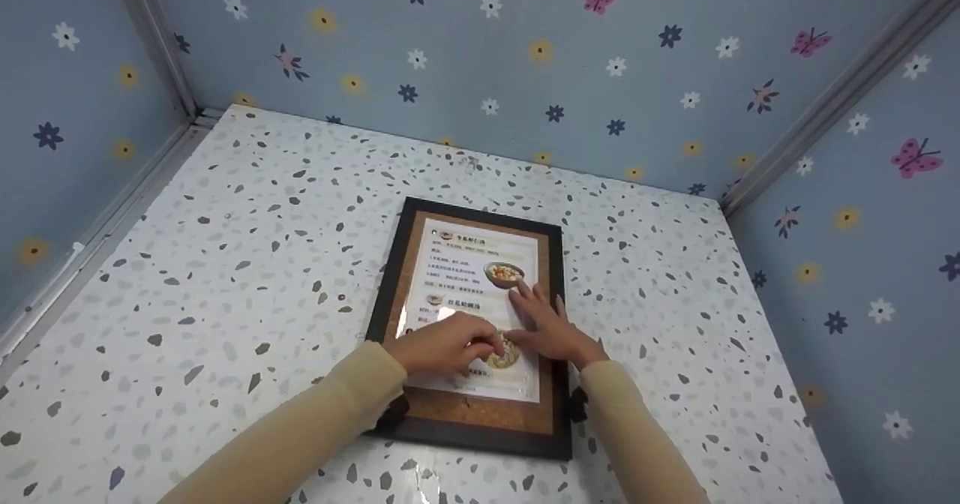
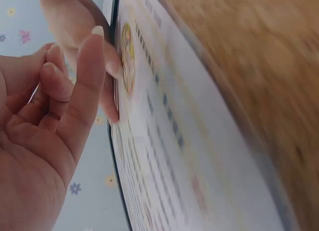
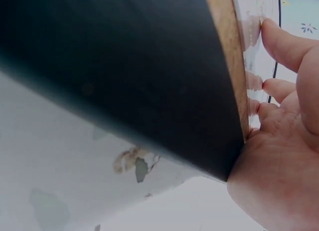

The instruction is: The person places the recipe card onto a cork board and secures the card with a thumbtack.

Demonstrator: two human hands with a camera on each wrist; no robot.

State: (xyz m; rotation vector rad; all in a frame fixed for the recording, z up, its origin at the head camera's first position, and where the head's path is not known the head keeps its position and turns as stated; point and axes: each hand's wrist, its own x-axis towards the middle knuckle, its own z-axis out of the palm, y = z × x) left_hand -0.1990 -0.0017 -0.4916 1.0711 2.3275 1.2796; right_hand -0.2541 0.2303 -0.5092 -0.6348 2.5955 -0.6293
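A dark-framed board (image 1: pixel 394 286) with a brown inner border lies on the speckled tabletop. Inside it is a white printed sheet (image 1: pixel 450 264) with Chinese text and pictures of food bowls, its surface glossy. Over the sheet's lower part, my left hand (image 1: pixel 446 343) has some fingers loosely curled; in the left wrist view, one finger of that hand (image 2: pixel 55 116) reaches out straighter and nothing shows in its grasp. My right hand (image 1: pixel 551 328) rests with spread fingers on the sheet's right side. In the right wrist view, its fingertips (image 3: pixel 266 84) touch the glossy surface beside the frame's dark edge (image 3: pixel 124 81).
The white speckled tabletop (image 1: pixel 262 264) extends around the board on all sides. Blue flower-patterned panels (image 1: pixel 480 61) stand behind it and at both sides, joined by grey metal corner posts (image 1: pixel 840 99).
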